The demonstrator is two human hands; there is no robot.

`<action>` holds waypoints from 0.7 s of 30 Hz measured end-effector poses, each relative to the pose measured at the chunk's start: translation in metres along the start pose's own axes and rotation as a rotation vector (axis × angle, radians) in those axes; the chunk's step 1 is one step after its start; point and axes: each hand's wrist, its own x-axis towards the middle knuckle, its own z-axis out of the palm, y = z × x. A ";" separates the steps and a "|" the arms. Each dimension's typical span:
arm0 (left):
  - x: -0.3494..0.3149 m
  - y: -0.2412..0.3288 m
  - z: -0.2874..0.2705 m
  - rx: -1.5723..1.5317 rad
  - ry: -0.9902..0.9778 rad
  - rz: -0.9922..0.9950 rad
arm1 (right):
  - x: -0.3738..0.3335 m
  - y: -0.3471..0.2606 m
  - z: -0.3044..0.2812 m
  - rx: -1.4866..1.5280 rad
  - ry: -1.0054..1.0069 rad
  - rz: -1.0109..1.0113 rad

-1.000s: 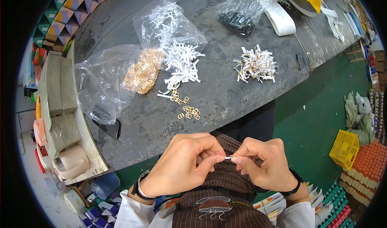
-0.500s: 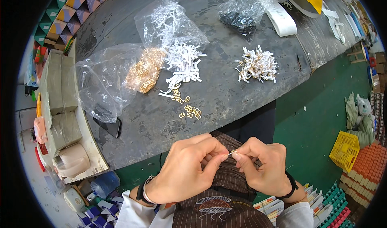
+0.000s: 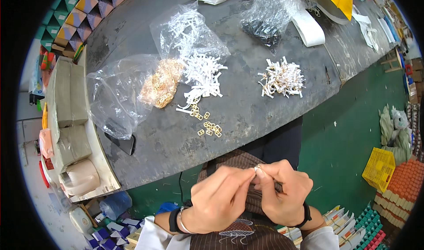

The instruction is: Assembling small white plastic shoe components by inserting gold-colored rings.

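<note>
Fingertip to fingertip above my lap, my left hand (image 3: pixel 223 197) and my right hand (image 3: pixel 285 192) both pinch one tiny piece. It is a short white strip (image 3: pixel 256 168) with a hint of gold metal; the fingers cover most of it. On the table beyond lie loose gold slider buckles (image 3: pixel 211 128). Behind them spreads a heap of white strips (image 3: pixel 203 75), partly spilling from a clear bag (image 3: pixel 170 40). More gold buckles fill another clear bag (image 3: pixel 117 86). Right of these sits a pile of white strips with gold buckles fitted (image 3: pixel 282 78).
A black phone (image 3: pixel 126 145) lies partly under the clear bag. At the table's left edge stand a grey box (image 3: pixel 70 95) and a tape roll (image 3: pixel 81 177). At the back are a bag of black pieces (image 3: pixel 267 26) and a white band (image 3: pixel 309 29). A yellow crate (image 3: pixel 378 168) rests on the green floor.
My left hand has turned and come lower, its fingers more upright, still pinching at the strip. My right hand has shifted slightly downward. The table appears a little lower in view.
</note>
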 end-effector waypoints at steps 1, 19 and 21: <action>-0.002 0.000 0.001 0.014 0.075 0.045 | -0.002 -0.002 0.000 0.002 0.002 -0.007; -0.008 -0.004 0.007 -0.011 0.182 0.193 | -0.013 -0.010 0.011 0.321 0.176 0.127; -0.009 -0.004 0.009 -0.007 0.200 0.207 | -0.010 -0.011 0.010 0.298 0.183 0.118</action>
